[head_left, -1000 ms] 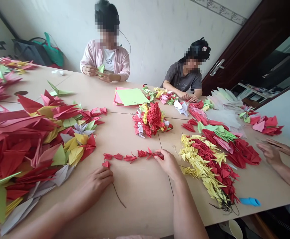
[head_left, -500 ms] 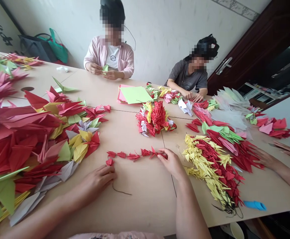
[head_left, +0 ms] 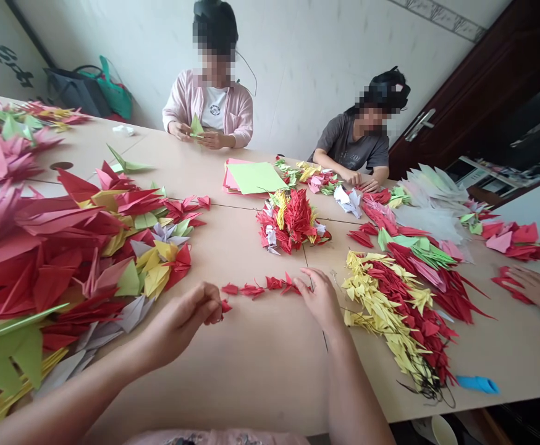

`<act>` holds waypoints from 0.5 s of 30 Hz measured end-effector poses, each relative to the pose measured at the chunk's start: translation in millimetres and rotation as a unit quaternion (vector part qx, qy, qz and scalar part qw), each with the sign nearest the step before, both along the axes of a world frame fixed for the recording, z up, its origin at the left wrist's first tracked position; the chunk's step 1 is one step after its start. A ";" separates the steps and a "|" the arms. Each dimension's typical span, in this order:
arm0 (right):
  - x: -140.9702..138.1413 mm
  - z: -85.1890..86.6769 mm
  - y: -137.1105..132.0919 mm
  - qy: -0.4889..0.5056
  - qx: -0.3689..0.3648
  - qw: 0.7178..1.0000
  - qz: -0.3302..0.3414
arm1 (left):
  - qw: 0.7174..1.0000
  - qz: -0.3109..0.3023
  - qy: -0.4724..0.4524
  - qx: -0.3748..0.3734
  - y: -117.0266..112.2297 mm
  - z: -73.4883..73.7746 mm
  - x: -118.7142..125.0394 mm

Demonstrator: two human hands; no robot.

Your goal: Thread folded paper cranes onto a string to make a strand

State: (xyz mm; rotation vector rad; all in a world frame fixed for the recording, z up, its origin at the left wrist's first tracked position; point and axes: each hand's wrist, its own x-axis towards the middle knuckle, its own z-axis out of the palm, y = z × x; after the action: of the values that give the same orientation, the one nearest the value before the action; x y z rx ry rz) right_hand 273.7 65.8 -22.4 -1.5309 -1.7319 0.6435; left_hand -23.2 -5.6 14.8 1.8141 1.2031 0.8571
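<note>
A short string of small red paper cranes [head_left: 261, 288] lies across the tan table [head_left: 261, 364] in front of me. My left hand [head_left: 181, 321] is raised a little and pinches the string's left end, with a red crane at its fingertips. My right hand [head_left: 320, 298] rests on the table, fingers closed on the string's right end. A big heap of red, yellow, green and grey folded cranes [head_left: 66, 259] lies just left of my left hand. Strung yellow and red cranes [head_left: 400, 315] lie right of my right hand.
Two people sit across the table, folding paper; a stack of coloured sheets [head_left: 251, 178] and a small crane cluster [head_left: 291, 221] lie between us. Another person's hand [head_left: 536, 287] touches red paper at the right. A blue object [head_left: 477, 384] lies near the front right edge.
My left hand has lifted off the table with the string's left end and moved right, bunching the cranes. The person's hand at the right has slid further right. The view has shifted slightly.
</note>
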 end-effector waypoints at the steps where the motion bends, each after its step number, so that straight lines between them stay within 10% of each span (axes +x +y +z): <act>1: -7.3 9.2 -1.8 0.012 0.015 1.000 0.000 | 1.000 0.006 -0.017 0.003 4.4 11.3 2.3; 5: -43.6 68.5 -13.6 0.073 0.020 0.990 0.123 | 0.987 0.004 -0.161 0.001 24.8 64.5 19.1; 9: -70.0 130.6 -16.6 0.215 -0.056 0.917 0.332 | 0.978 -0.007 -0.199 0.060 36.7 115.0 40.4; 15: -74.3 151.7 -7.7 0.297 -0.048 0.909 0.289 | 0.955 -0.033 -0.282 0.084 35.5 145.7 54.7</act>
State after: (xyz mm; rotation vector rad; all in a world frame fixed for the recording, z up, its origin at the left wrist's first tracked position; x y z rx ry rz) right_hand 199.4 58.2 129.2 -0.7233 -1.6571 1.3503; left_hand 31.5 29.9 160.4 1.5644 0.7141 1.3561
